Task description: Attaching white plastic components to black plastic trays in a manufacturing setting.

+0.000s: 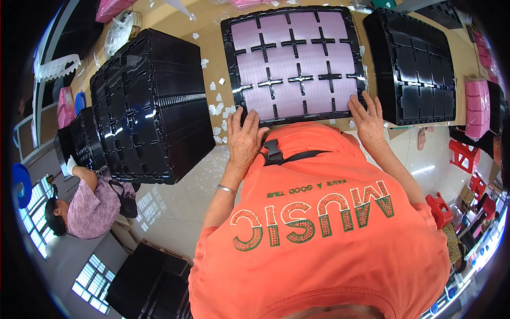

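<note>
A black plastic tray lies on the brown tabletop in front of me, its lilac inner areas divided by black cross-shaped ribs. At the tray's near left corner rests my left hand, fingers stretched over the rim. My right hand touches the near right corner in the same way, fingers extended and apart. The undersides of both hands are hidden, so whether the thumbs press beneath the rim cannot be seen.
To the left stands a tall stack of black trays; another black stack is at the right. White scraps litter the table between. A co-worker with a white glove works at far left. Red stools stand at right.
</note>
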`<control>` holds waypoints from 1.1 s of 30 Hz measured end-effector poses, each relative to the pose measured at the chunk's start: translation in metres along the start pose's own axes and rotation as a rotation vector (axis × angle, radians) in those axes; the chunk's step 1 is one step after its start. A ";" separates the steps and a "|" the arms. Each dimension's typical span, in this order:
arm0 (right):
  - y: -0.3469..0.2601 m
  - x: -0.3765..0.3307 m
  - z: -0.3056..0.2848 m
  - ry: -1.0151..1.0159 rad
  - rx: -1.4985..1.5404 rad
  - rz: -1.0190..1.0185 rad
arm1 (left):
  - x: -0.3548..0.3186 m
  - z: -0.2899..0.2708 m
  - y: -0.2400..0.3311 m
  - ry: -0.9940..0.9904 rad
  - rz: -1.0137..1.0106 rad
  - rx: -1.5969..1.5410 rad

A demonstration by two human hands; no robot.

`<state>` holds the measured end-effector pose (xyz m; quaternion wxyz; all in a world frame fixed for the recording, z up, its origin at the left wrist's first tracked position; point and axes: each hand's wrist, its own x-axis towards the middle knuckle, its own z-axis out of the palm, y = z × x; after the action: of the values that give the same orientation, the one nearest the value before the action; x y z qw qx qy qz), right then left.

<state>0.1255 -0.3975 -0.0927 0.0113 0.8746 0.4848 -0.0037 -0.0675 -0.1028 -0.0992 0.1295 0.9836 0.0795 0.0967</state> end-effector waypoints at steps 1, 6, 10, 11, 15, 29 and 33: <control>-0.001 0.003 0.001 0.004 0.002 -0.006 | 0.001 0.000 0.000 0.003 -0.005 0.005; 0.005 0.025 -0.005 0.034 0.097 0.050 | 0.010 0.003 -0.004 0.051 0.014 -0.020; 0.026 0.081 -0.020 0.155 0.163 0.201 | 0.053 -0.006 -0.029 0.125 -0.028 -0.089; 0.031 0.100 -0.020 0.253 0.112 0.190 | 0.071 -0.009 -0.033 0.176 -0.084 -0.088; 0.047 0.152 -0.004 0.261 -0.063 0.056 | 0.138 0.007 -0.048 0.212 -0.058 -0.003; 0.056 0.189 0.017 -0.072 -0.144 0.133 | 0.165 0.039 -0.080 -0.023 -0.102 0.249; 0.064 0.193 0.020 -0.035 -0.098 0.236 | 0.165 0.043 -0.076 0.002 -0.093 0.176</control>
<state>0.2822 -0.2680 -0.1151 0.0628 0.9238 0.3777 0.0061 0.0917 -0.0101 -0.1325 0.0468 0.9864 0.1333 0.0840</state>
